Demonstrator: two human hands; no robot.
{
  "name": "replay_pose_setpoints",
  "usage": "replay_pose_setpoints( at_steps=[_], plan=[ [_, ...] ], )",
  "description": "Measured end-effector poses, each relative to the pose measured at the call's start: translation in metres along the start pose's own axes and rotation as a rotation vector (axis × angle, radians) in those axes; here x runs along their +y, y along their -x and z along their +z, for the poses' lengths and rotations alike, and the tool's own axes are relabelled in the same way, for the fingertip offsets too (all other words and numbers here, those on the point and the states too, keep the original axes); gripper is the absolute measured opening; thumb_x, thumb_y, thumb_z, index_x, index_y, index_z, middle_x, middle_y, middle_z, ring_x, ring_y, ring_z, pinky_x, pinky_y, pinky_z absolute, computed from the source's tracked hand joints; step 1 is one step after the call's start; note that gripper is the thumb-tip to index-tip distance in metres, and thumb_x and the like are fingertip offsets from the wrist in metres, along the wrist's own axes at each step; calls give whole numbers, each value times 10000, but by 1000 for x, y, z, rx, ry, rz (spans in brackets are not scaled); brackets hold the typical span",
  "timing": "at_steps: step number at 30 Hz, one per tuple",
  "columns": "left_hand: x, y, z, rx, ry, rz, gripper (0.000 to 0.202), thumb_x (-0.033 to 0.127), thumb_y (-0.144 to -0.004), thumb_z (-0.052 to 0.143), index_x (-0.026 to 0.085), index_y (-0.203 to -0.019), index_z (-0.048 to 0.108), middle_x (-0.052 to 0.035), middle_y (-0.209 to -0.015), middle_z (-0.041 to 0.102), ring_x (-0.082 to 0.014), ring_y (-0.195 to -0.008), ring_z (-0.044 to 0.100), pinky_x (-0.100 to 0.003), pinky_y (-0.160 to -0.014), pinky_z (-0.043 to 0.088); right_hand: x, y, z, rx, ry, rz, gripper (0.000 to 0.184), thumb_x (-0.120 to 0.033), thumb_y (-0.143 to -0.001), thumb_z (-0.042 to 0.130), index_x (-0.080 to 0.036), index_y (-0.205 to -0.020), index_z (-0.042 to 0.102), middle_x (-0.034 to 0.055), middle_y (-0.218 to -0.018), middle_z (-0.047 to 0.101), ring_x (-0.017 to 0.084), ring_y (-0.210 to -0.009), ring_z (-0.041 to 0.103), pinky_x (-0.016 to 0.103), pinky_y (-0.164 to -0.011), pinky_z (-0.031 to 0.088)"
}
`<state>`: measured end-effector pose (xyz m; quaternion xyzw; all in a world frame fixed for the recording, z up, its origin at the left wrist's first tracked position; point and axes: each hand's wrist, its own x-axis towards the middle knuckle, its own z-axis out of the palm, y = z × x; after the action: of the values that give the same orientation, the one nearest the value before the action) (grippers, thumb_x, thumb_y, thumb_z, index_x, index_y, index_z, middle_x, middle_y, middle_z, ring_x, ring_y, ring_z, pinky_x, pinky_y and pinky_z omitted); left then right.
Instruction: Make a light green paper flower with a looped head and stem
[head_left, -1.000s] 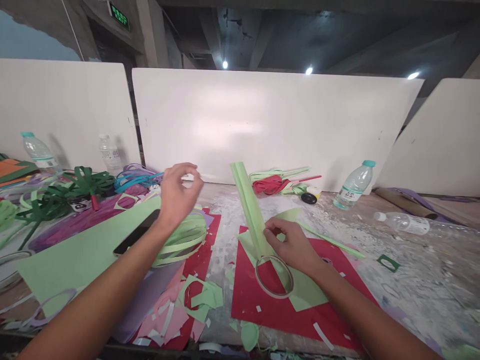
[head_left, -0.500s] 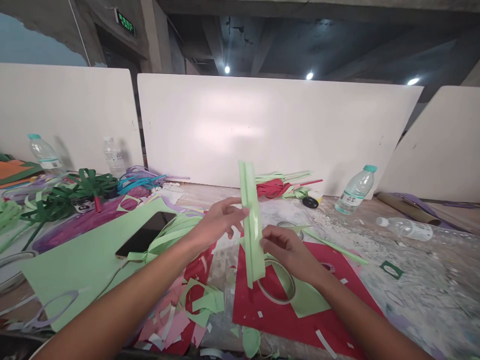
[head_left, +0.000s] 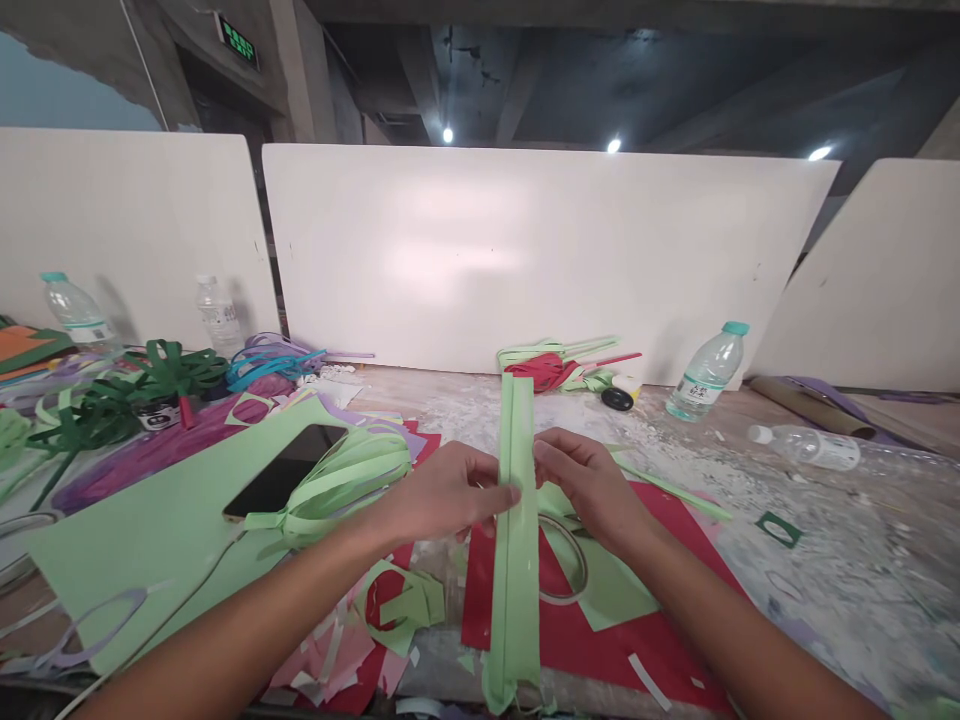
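A long folded strip of light green paper stands nearly upright in front of me, its lower end near the table's front edge. My left hand pinches its left edge about a third of the way down. My right hand pinches its right edge at the same height. Below my right hand a clear ring of tape lies on a red sheet with a green paper piece across it.
A large green sheet at the left carries a black phone and a bundle of green strips. Water bottles stand and lie at the back. Dark green paper fronds, scraps and white boards surround the table.
My left hand came from the far left over to the green strip and took hold of it. The strip swung from leaning away to upright, and both hands now hold it.
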<state>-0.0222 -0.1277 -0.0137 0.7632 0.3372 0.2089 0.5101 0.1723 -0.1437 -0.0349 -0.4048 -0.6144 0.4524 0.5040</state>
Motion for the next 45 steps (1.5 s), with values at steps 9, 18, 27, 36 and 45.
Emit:
replay_pose_setpoints(
  at_steps=[9, 18, 27, 36, 45],
  plan=[
    [-4, -3, 8, 405, -149, 184, 518, 252, -786, 560, 278, -1283, 417, -65, -1092, 557, -140, -752, 580, -232, -541, 472, -6, 3, 3, -4, -57, 74, 198, -340, -832, 583, -185, -715, 623, 2, -648, 559, 128, -622, 513, 273, -628, 407],
    [6, -4, 14, 680, -637, 607, 219, 175, -837, 533, 235, -1016, 644, -67, -1025, 553, -202, -976, 501, -361, -827, 439, -19, 6, 9, -35, 6, -34, 163, -298, -854, 550, -191, -735, 582, -18, -628, 557, 115, -599, 515, 248, -603, 411],
    [37, -13, -2, 594, -722, 815, 133, 190, -855, 565, 220, -895, 689, -5, -859, 712, -154, -780, 559, -332, -763, 448, -36, 7, 5, 130, 476, -362, 116, -212, -847, 518, -209, -747, 577, -3, -679, 572, 142, -657, 524, 260, -631, 418],
    [48, -15, -3, 525, -744, 812, 140, 165, -860, 544, 212, -838, 674, 14, -838, 732, -130, -725, 623, -348, -792, 428, -45, 10, -1, 191, 638, -468, 118, -189, -831, 518, -203, -723, 563, -9, -647, 565, 129, -611, 511, 246, -585, 402],
    [45, -15, 2, 567, -735, 806, 131, 168, -847, 552, 213, -831, 674, 19, -814, 734, -126, -671, 582, -341, -770, 438, -46, 11, -1, 178, 671, -484, 128, -186, -823, 515, -205, -703, 555, -15, -630, 561, 124, -597, 505, 247, -567, 391]
  ],
)
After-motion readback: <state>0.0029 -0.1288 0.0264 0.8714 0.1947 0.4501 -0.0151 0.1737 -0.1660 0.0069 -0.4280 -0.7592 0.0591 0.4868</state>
